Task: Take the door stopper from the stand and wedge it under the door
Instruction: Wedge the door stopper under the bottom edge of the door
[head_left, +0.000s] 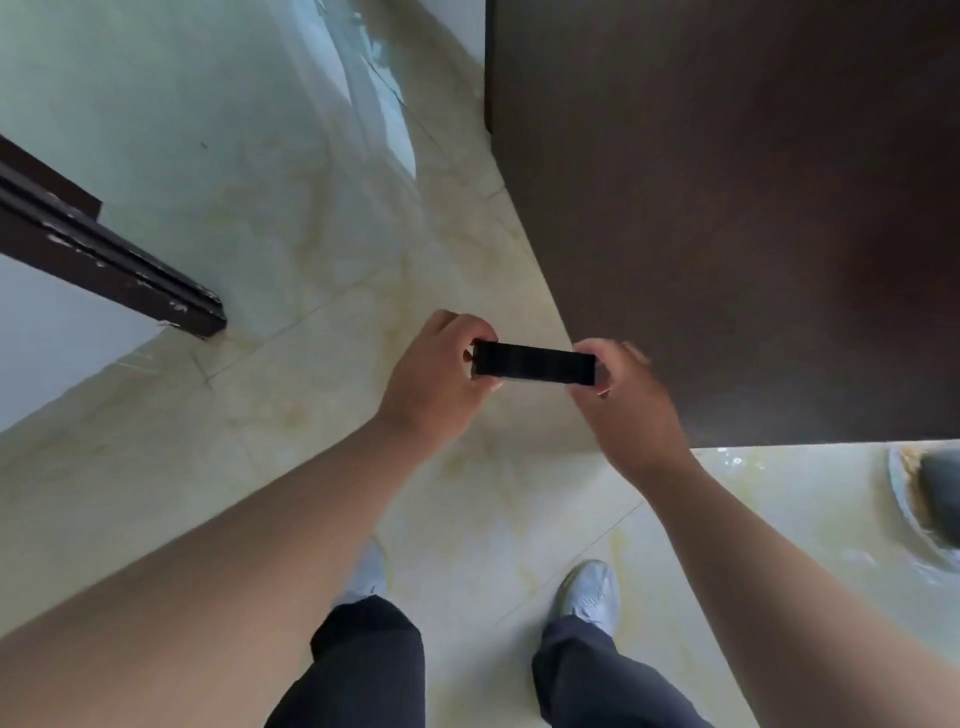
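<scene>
A black, oblong door stopper (534, 363) is held level in the air between both hands, above the tiled floor. My left hand (436, 382) pinches its left end and my right hand (631, 405) grips its right end. The dark brown door (727, 208) fills the upper right; its bottom edge runs along the floor just right of the hands. The stopper is well above the door's lower edge and does not touch it. No stand is in view.
Glossy cream floor tiles (311, 249) spread to the left and below. A dark brown door frame post (114, 265) meets the floor at the left. My two feet in grey shoes (589, 595) stand below the hands. A round grey object (930, 499) lies at the right edge.
</scene>
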